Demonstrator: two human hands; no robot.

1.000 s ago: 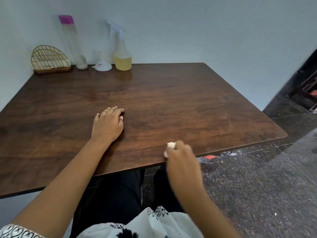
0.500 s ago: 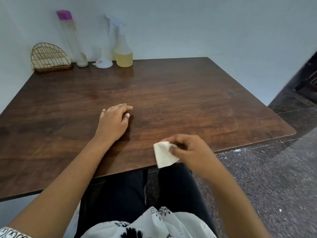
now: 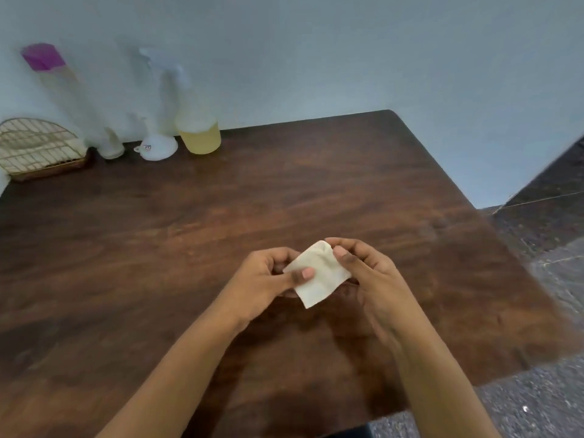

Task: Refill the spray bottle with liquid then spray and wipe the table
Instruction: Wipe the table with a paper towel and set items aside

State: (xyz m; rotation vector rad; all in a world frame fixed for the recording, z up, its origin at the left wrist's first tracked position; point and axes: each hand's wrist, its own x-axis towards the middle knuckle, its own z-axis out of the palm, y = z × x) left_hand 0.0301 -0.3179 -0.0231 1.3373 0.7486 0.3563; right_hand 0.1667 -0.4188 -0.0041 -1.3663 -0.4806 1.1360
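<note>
A small folded white tissue is held above the middle of the dark wooden table. My left hand pinches its left edge with the thumb on top. My right hand pinches its upper right corner. The clear spray bottle, holding yellow liquid in its lower part, stands at the back of the table against the wall. A white funnel lies just left of it. A tall clear bottle with a purple cap stands further left.
A gold wire holder stands at the table's back left corner. The pale wall runs behind the table. Dark speckled floor lies to the right and past the table's near right edge.
My right hand brought the tissue up from the table's near edge to over the middle. My left hand lifted off the tabletop and took hold of the tissue. The view shifted forward.
</note>
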